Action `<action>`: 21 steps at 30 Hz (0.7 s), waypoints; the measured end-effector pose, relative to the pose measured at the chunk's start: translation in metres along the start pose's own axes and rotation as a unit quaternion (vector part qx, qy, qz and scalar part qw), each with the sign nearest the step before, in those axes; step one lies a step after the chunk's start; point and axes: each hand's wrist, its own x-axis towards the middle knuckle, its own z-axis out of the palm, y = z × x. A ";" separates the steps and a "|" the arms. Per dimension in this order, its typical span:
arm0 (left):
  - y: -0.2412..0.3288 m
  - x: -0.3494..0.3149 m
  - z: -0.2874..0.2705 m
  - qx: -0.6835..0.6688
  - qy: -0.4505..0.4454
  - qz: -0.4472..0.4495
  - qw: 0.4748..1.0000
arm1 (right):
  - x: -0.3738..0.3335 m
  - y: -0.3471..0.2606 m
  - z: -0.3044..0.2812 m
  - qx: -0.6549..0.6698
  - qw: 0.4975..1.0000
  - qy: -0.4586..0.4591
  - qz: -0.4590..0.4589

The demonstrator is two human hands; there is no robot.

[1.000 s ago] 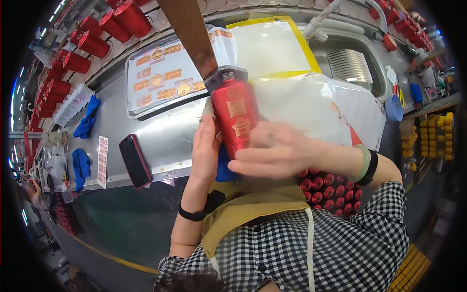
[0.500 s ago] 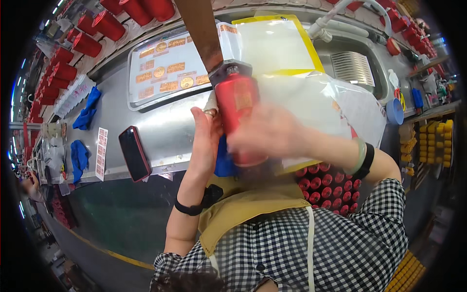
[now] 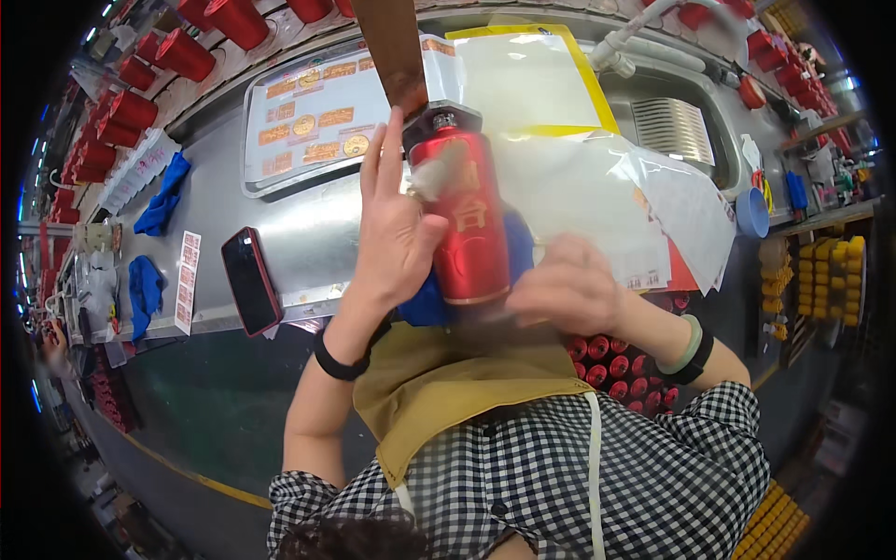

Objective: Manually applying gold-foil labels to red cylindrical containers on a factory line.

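A red bottle (image 3: 471,238) with gold lettering lies tilted on a blue cloth (image 3: 422,306), its neck toward a dark angular holder (image 3: 457,114). Along the bottle's left side is my left hand (image 3: 390,219), two fingers stretched away from me and the others curled. A blurred whitish wad (image 3: 437,174) pokes out of those curled fingers over the bottle's upper part. My right hand (image 3: 567,287) is beside the bottle's base at the right, its fingers bent and smeared by motion. Whether it touches the bottle or holds anything, I cannot tell.
A metal tray (image 3: 250,154) with sheets of gold labels stands behind at left. A phone (image 3: 250,282) and a label strip (image 3: 189,283) lie nearer. Right are a yellow-edged sheet (image 3: 523,79), clear plastic (image 3: 579,201) and a sink (image 3: 733,117). A brown upright bar (image 3: 392,51) rises beyond the bottle.
My right hand has moved off the bottle's middle, right and toward me, baring the lettering. My left hand has shifted forward with two fingers extended, and the wad now lies across the bottle.
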 end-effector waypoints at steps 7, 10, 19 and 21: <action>0.019 0.004 -0.013 0.261 -0.187 0.169 0.932 | -0.017 -0.002 -0.019 0.045 0.979 0.069 0.187; 0.024 -0.014 -0.014 0.256 -0.243 0.200 0.914 | -0.025 -0.003 -0.028 0.044 0.942 0.096 0.319; 0.029 -0.023 -0.003 0.178 -0.224 0.139 0.948 | -0.007 0.029 -0.039 0.117 0.881 0.135 0.437; 0.026 -0.018 -0.023 0.166 -0.171 0.107 0.965 | -0.006 0.049 -0.046 0.059 0.881 0.059 0.466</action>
